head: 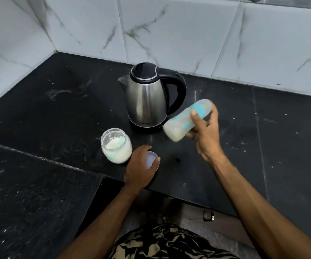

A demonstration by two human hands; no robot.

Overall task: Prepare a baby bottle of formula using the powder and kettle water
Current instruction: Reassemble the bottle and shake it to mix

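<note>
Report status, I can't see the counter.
Right hand grips tilted bottle. Left hand holds lid. Jar open beside kettle. Nothing blocking.

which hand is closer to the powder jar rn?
Left. The left hand rests on the counter just right of the open powder jar, gripping a round lid. The right hand is farther right, holding the blurred baby bottle tilted in front of the kettle.
</note>
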